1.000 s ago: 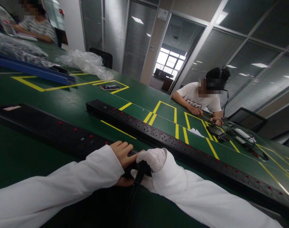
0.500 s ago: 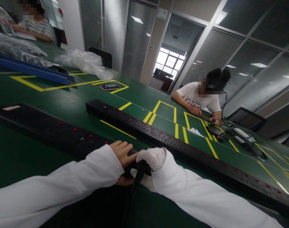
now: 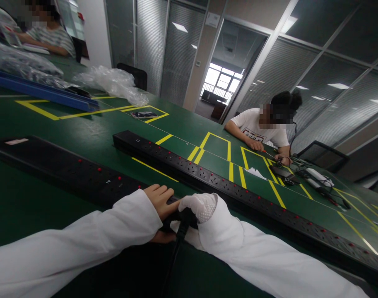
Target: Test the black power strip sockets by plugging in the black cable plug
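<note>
A long black power strip with red lights or switches lies on the left, running in under my hands. My left hand, bare, is wrapped around its near end, fingers on top and thumb side toward the other hand. My right hand, in a white dotted glove, closes round a black plug at that end. From the plug a black cord hangs down toward me. The join between plug and strip is hidden by my fingers.
A second long black power strip crosses the green table just beyond my hands. Yellow tape marks the top. Clear plastic wrap, a blue channel and a phone-like item lie at the back. Across sits a co-worker near cables.
Both hands keep their hold at the strip's end, with barely any movement. The view has shifted very slightly.
</note>
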The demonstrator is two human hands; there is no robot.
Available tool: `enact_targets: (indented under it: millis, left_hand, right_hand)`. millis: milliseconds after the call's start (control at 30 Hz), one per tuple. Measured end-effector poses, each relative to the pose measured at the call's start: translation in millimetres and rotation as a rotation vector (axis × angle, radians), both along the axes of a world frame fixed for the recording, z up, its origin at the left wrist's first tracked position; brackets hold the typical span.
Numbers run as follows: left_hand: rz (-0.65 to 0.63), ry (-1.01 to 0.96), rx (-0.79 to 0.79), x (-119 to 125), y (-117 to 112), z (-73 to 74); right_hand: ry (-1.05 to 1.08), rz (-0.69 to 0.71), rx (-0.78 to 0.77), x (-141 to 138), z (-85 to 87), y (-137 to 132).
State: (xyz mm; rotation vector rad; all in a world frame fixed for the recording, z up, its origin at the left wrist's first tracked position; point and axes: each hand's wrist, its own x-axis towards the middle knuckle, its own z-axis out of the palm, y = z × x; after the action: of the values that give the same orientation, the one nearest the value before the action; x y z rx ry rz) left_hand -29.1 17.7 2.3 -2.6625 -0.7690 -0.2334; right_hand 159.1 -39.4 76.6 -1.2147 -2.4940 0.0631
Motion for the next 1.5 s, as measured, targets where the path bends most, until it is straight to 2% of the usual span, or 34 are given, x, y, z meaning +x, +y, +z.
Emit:
enact_targets:
  millis: [233,467,600,733,833,1000,1167,1300,1367,1500]
  left_hand:
    - [0.029,-0.046,-0.082,3,-7,8.4]
    - [0.043,-0.046,-0.085,3,-13,16.5]
    - [0.042,-0.037,-0.11,3,-14,19.0]
    - [0.039,-0.019,-0.153,3,-14,21.2]
    - [0.03,0.0,-0.178,3,-13,22.7]
    - [0.052,0.01,-0.221,3,-14,23.7]
    - [0.098,0.016,-0.261,5,-15,27.5]
    - [0.145,0.018,-0.263,10,-19,31.0]
    - [0.129,-0.028,-0.24,15,-24,30.3]
    - [0.053,-0.125,-0.201,32,-35,23.0]
  right_hand:
    - [0.15,-0.155,-0.076,1,-1.1,1]
    - [0.495,-0.271,-0.156,13,-11.6,6]
    - [0.341,-0.311,-0.089,32,-1.7,2]
    - [0.217,-0.139,-0.135,45,12.3,-1]
    - [0.239,-0.081,-0.22,49,12.5,0]
    - [0.357,-0.11,-0.26,45,2.6,0]
    - [0.244,-0.188,-0.315,39,-0.7,0]
    - [0.106,-0.231,-0.338,39,5.2,1]
    - [0.018,-0.162,-0.276,42,10.1,-1]
    - [-0.179,0.119,-0.028,53,18.2,-8]
